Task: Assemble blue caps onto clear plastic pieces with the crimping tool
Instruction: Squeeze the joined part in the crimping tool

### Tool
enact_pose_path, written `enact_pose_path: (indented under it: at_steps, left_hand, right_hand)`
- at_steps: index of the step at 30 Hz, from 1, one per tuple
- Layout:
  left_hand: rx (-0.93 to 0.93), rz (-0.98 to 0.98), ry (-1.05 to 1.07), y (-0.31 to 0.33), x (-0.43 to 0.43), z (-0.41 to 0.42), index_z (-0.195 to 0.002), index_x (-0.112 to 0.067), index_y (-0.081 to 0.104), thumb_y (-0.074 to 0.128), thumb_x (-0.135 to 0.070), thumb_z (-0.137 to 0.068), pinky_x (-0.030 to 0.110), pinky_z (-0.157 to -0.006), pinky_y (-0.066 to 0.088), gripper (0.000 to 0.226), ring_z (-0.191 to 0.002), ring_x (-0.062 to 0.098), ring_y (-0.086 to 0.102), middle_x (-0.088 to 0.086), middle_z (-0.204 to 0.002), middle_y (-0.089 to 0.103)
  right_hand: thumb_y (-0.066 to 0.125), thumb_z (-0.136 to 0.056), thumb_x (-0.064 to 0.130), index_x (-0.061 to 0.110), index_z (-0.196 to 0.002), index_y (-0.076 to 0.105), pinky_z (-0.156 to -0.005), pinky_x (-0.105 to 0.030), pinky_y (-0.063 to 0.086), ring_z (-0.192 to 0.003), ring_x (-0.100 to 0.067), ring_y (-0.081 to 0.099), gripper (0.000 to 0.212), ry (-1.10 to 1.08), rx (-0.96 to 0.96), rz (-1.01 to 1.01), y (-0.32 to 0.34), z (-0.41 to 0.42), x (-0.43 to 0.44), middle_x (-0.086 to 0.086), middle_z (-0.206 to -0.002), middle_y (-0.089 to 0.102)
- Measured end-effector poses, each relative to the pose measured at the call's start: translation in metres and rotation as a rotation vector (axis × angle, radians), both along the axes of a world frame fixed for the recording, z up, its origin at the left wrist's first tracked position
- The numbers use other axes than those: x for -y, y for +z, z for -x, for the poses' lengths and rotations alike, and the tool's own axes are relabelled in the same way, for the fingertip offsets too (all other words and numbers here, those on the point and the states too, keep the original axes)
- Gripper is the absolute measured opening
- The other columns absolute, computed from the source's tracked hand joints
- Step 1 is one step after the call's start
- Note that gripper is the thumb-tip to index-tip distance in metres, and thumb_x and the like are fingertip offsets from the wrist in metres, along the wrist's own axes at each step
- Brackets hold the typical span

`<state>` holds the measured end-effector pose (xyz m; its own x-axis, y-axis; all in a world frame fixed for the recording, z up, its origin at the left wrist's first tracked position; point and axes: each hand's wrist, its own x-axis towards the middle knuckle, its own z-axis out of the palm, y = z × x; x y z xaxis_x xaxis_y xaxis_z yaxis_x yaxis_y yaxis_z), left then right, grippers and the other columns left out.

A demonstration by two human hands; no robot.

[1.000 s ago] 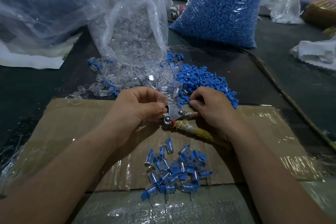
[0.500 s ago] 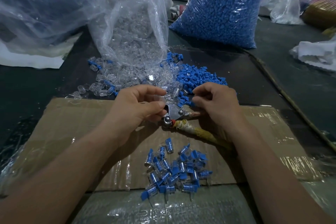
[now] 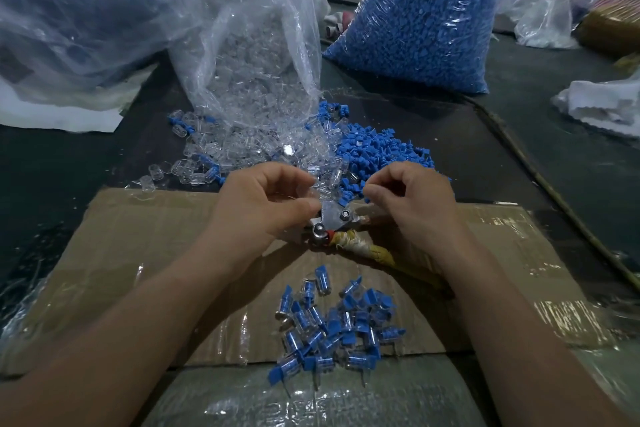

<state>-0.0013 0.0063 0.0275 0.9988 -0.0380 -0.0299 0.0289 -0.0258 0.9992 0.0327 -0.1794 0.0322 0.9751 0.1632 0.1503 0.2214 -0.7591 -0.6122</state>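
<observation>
Flattened cardboard [image 3: 145, 253], taped over with clear film, covers the dark work surface across the middle of the frame. At its far edge, in the centre, lies the crimping tool [image 3: 330, 224], its metal head showing 2 rivets and its handle wrapped in yellowish cloth running toward the lower right. The left hand [image 3: 258, 206] is curled over the tool head, thumb and fingers pressed together on a clear plastic piece [image 3: 313, 191] just above it. The right hand [image 3: 414, 203] hovers beside it with fingertips bunched together; whether it pinches anything cannot be told. Below the tool, a heap of assembled blue-capped pieces [image 3: 334, 326] rests on the cardboard. Behind the hands, loose clear pieces [image 3: 242, 149] spill from an open bag beside scattered blue caps [image 3: 377, 149]. A full bag of blue caps [image 3: 419, 17] stands at upper right.
</observation>
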Motion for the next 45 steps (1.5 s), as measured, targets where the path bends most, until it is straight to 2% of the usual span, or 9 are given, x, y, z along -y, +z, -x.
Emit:
enact_pose_path:
  at_steps: [7,17,22,25,30,33,38,41,45]
  left_hand:
    - [0.107,-0.139,0.029,-0.003,0.003,0.003,-0.077,-0.025,0.065,0.076,-0.002,-0.066,0.021,-0.054,0.055,0.027,-0.060,0.014,0.066,0.001,-0.072,0.068]
    - [0.251,-0.296,-0.016,0.000,0.007,0.011,-0.079,-0.034,0.063,0.074,-0.007,-0.066,0.013,-0.065,0.053,0.032,-0.070,0.002,0.066,-0.009,-0.075,0.068]
    - [0.266,-0.238,-0.007,0.001,0.007,0.012,-0.081,-0.029,0.065,0.074,-0.008,-0.068,0.013,-0.062,0.052,0.026,-0.069,0.001,0.067,-0.012,-0.080,0.069]
    - [0.294,-0.202,-0.007,0.005,0.007,0.013,-0.081,-0.029,0.065,0.070,-0.028,-0.063,0.010,-0.059,0.051,0.019,-0.069,0.002,0.066,-0.013,-0.084,0.068]
    - [0.372,-0.277,-0.013,0.008,0.005,0.011,-0.080,-0.032,0.064,0.064,-0.038,-0.059,0.014,-0.066,0.050,0.022,-0.078,0.004,0.058,-0.008,-0.082,0.062]
    - [0.353,-0.277,-0.025,0.007,0.004,0.011,-0.079,-0.032,0.064,0.065,-0.039,-0.059,0.013,-0.061,0.049,0.022,-0.070,0.003,0.057,-0.005,-0.074,0.061]
    - [0.229,-0.095,-0.095,0.008,0.001,0.010,-0.079,-0.026,0.067,0.071,-0.010,-0.069,0.017,-0.054,0.053,0.019,-0.063,0.008,0.067,0.001,-0.076,0.069]
    - [0.211,-0.120,-0.071,0.009,0.002,0.009,-0.074,-0.023,0.067,0.071,-0.010,-0.069,0.014,-0.056,0.051,0.014,-0.059,0.005,0.065,-0.003,-0.071,0.070]
    - [0.057,0.066,-0.026,0.010,0.004,0.010,-0.067,-0.014,0.068,0.071,-0.018,-0.055,0.016,-0.051,0.050,0.013,-0.053,0.010,0.063,0.003,-0.061,0.068]
  right_hand:
    - [0.070,-0.078,0.014,0.034,-0.071,0.060,-0.058,-0.011,0.048,-0.062,0.001,0.060,0.024,0.112,0.058,-0.364,0.008,0.023,-0.020,0.018,-0.063,0.062]
    - [0.073,-0.075,0.015,0.034,-0.072,0.061,-0.056,-0.008,0.045,-0.062,0.004,0.060,0.022,0.179,0.085,-0.359,0.005,0.030,-0.031,0.016,-0.063,0.061]
    - [0.076,-0.068,0.023,0.029,-0.071,0.063,-0.059,-0.015,0.051,-0.061,-0.001,0.061,0.015,0.150,-0.018,-0.492,0.008,0.029,-0.030,0.013,-0.066,0.065]
    - [0.070,-0.060,0.036,0.024,-0.081,0.063,-0.064,-0.020,0.054,-0.072,-0.006,0.066,0.025,0.144,-0.169,-0.575,0.011,0.029,-0.028,0.006,-0.075,0.068]
    - [0.065,-0.064,0.023,0.015,-0.092,0.063,-0.063,-0.016,0.052,-0.073,-0.009,0.068,0.029,0.270,-0.449,-0.787,0.014,0.029,-0.026,0.004,-0.076,0.072]
    - [0.065,-0.065,0.024,0.015,-0.087,0.064,-0.062,-0.016,0.052,-0.072,-0.010,0.068,0.024,0.274,-0.440,-0.806,0.014,0.029,-0.025,0.003,-0.075,0.071]
    - [0.066,-0.063,0.027,0.016,-0.085,0.064,-0.062,-0.016,0.052,-0.070,-0.011,0.068,0.025,0.252,-0.400,-0.760,0.012,0.029,-0.024,0.001,-0.075,0.071]
    - [0.066,-0.062,0.029,0.017,-0.083,0.064,-0.062,-0.017,0.052,-0.069,-0.010,0.068,0.024,0.267,-0.399,-0.730,0.012,0.029,-0.024,0.002,-0.073,0.071]
    - [0.069,-0.057,0.034,0.020,-0.084,0.064,-0.061,-0.016,0.052,-0.068,-0.008,0.067,0.031,0.269,-0.351,-0.719,0.011,0.029,-0.025,0.005,-0.073,0.071]
